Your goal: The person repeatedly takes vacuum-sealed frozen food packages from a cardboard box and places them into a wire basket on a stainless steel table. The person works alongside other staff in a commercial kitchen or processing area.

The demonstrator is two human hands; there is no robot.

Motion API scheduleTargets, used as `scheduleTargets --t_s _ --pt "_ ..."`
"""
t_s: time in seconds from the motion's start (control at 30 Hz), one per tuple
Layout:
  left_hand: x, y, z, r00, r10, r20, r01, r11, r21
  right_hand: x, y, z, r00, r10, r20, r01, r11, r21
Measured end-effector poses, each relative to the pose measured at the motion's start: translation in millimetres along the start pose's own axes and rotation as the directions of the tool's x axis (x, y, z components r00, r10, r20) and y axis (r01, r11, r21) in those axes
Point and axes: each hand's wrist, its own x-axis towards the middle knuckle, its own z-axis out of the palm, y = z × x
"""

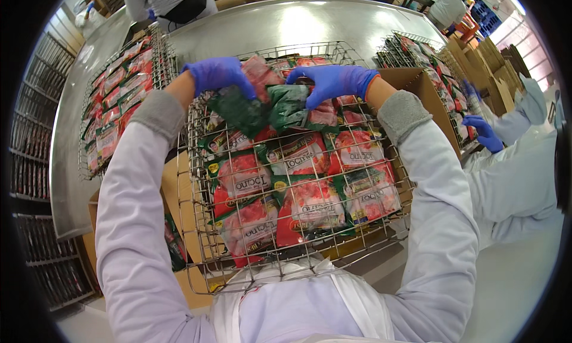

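Both my hands wear blue gloves and reach over a wire basket (196, 247) filled with rows of red and green plastic meat packets (313, 209). My left hand (220, 78) is closed on a meat packet (241, 110), which is tilted and slightly blurred above the far rows. Beside it, my right hand (336, 84) grips another meat packet (290, 107) by its top, thumb on the near side. The far fingers of each hand are partly hidden behind the packets. Nearer to me, the remaining packets lie flat under the wire grid.
Open cardboard boxes (179, 188) stand under and beside the basket. Another packet-filled basket (119, 98) is on the steel table (286, 21) at left, and more baskets (426, 69) stand at right. A co-worker's gloved hand (482, 133) is close on the right. Racks (36, 134) line the left.
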Motion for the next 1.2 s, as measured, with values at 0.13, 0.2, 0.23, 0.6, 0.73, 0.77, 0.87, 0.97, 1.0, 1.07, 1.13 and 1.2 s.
scheduleTargets --t_s 0.13,0.2,0.23,0.6,0.73,0.77,0.87,0.97,1.0,1.07,1.13,1.2 --pt "-3 -5 -30 0.994 -0.110 -0.019 0.091 0.891 -0.445 -9 -15 5 0.991 -0.010 -0.136 -0.044 0.918 -0.394" --pt "-18 -57 -30 0.985 -0.172 -0.026 0.152 0.923 -0.354 0 -43 13 0.996 0.065 -0.054 -0.083 0.883 -0.463" --pt "-15 -59 -23 0.977 -0.204 -0.063 0.183 0.952 -0.245 -7 -48 20 0.995 0.077 -0.061 -0.096 0.883 -0.460" --pt "-10 -14 -6 0.916 -0.349 -0.200 0.246 0.880 -0.407 -47 -61 76 0.927 -0.139 -0.347 -0.128 0.754 -0.644" --pt "-15 -12 -5 0.915 -0.321 -0.245 0.240 0.920 -0.309 -44 -64 84 0.905 -0.174 -0.387 -0.136 0.745 -0.653" --pt "-7 9 -5 0.916 -0.328 -0.232 0.306 0.944 -0.126 -48 -61 84 0.903 -0.156 -0.399 -0.156 0.747 -0.646" --pt "-8 67 -2 0.927 -0.298 -0.228 0.362 0.871 0.333 -47 -67 80 0.931 -0.083 -0.355 -0.174 0.753 -0.634" --pt "-11 47 23 0.953 -0.167 -0.253 0.237 0.930 0.282 -50 -81 75 0.946 -0.120 -0.303 -0.093 0.791 -0.604" --pt "-21 41 30 0.927 -0.192 -0.323 0.221 0.974 0.055 -49 -82 75 0.943 -0.110 -0.313 -0.100 0.805 -0.585" --pt "-40 73 46 0.830 -0.188 -0.526 0.269 0.960 0.081 -52 -67 74 0.916 -0.162 -0.366 -0.085 0.815 -0.573" --pt "-81 74 54 0.707 -0.152 -0.690 0.282 0.956 0.079 -60 -88 60 0.948 -0.060 -0.311 -0.147 0.787 -0.599" --pt "-120 63 63 0.416 -0.098 -0.904 -0.006 0.994 -0.110 -63 -86 43 0.917 -0.005 -0.399 -0.229 0.813 -0.535"
